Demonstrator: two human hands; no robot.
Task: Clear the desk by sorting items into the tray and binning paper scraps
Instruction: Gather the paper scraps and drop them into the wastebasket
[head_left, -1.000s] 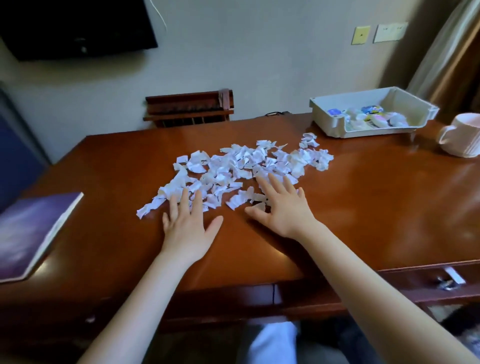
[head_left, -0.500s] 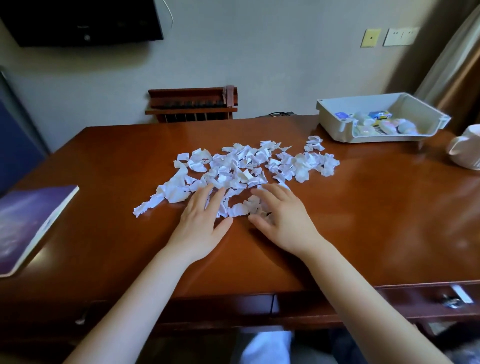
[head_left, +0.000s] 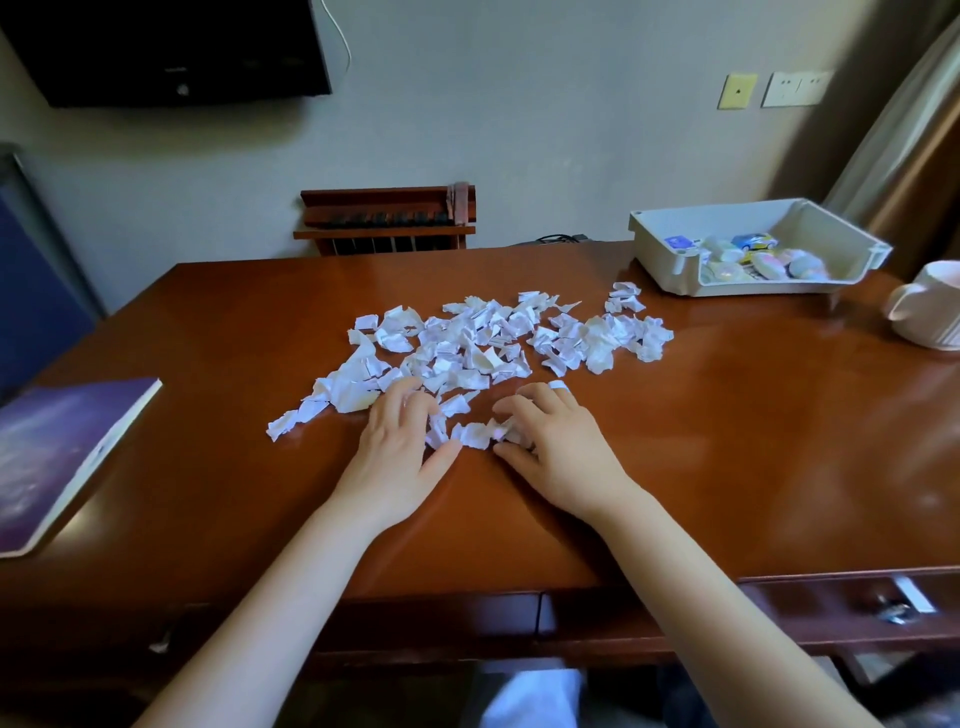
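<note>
A glossy brown wooden desk stands against a pale wall, with a dark screen mounted high on the left and a curtain hanging on the right. A low wooden rack sits behind the far edge of the desk.

The paper scraps, white and crumpled, lie in a loose spread across the middle of the desk, reaching from just in front of me out toward the tray. The white tray stands at the far right corner, well apart from my hands, and holds several small pastel items that I cannot make out clearly. A pale mug sits just to the right of the tray, cut off by the edge of the view. A purple-covered book lies near the left edge of the desk.

Both my hands are on the near edge of the pile. My left hand has its fingers bent down onto the scraps and its thumb spread out to the side, with a few pieces caught between thumb and fingers. My right hand is curled more tightly, fingers clawed over a small bunch of scraps and thumb lying low beside them. The two thumbs point toward each other, with scraps between them.
</note>
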